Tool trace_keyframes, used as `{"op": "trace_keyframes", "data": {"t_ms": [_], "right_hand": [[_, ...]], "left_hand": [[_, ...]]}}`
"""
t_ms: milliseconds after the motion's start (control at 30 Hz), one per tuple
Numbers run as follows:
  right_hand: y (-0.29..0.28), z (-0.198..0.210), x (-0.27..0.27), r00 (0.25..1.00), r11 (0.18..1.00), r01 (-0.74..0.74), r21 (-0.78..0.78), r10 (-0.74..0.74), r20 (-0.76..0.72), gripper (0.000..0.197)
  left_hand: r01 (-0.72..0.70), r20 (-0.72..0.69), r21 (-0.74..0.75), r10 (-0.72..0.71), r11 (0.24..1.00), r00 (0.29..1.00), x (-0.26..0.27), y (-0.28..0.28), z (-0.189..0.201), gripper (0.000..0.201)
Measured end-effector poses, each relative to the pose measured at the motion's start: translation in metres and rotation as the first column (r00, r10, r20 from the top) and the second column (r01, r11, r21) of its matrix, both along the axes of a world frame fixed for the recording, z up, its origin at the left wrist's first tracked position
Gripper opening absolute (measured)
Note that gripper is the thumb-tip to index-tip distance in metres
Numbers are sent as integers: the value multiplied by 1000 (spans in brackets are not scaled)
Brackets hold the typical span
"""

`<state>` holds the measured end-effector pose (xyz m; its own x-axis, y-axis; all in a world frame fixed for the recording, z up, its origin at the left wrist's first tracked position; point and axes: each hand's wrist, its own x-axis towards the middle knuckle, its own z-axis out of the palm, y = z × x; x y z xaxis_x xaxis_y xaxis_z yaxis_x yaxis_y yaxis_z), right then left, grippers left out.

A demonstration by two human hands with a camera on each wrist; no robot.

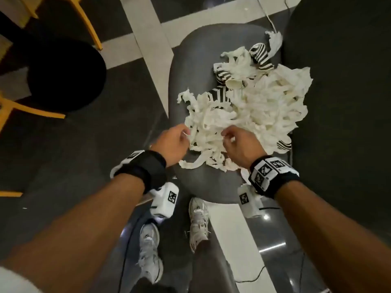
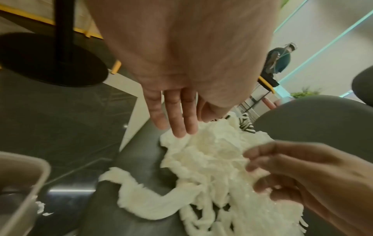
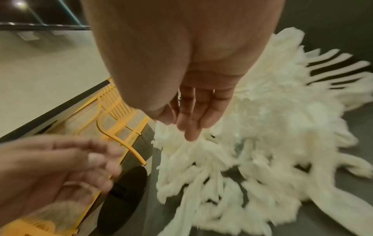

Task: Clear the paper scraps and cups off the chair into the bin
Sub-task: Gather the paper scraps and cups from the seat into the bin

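A heap of white paper scraps [image 1: 243, 115] covers the grey chair seat [image 1: 190, 70], with black-and-white striped cups [image 1: 261, 56] lying among the scraps and one more cup [image 1: 283, 144] at the right edge. My left hand [image 1: 179, 138] is at the heap's near left edge; its straight fingers [image 2: 177, 126] touch the paper scraps [image 2: 212, 151]. My right hand [image 1: 234, 140] is at the near middle of the heap, and its fingers [image 3: 191, 127] reach down onto the scraps [image 3: 252, 135]. Neither hand clearly holds anything. A grey container rim [image 2: 22, 183] shows low on the left.
A black round table base [image 1: 65, 77] and yellow chair legs [image 1: 88, 22] stand to the left on the dark floor. The chair's dark backrest [image 1: 342, 81] rises on the right. My shoes [image 1: 197, 223] and a cable [image 1: 254, 275] are below the seat.
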<state>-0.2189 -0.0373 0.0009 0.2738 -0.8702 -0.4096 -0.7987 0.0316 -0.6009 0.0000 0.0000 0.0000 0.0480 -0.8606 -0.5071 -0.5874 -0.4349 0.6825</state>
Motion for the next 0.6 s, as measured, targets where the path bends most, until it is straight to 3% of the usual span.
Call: {"op": "trace_keyframes", "data": {"t_ms": [133,267,367,433,533,600], "right_hand": [[-40,-8,1,999,977,1,-214,-13,-52,45],[-57,-30,4,982,986,-150,-73,139,-131,82],[-59,-37,10,938,966,-258,-12,247,-245,65],[-56,-33,11,946,970,-230,-81,203,-254,44],[-47,-21,10,998,971,-39,-237,24,-65,32],[-41,-7,12,992,972,70,-226,-44,117,27]], "left_hand": [[60,73,-137,-51,989,996,-42,-50,2,57],[101,123,-116,-87,988,989,-63,-66,-18,84],[68,137,-148,-47,987,989,-70,-65,-30,89],[77,191,-150,-48,986,980,-68,-58,-36,87],[43,213,-167,-6,985,977,-65,-52,-37,81],[-68,-25,-169,65,983,998,-68,-52,-29,68]]}}
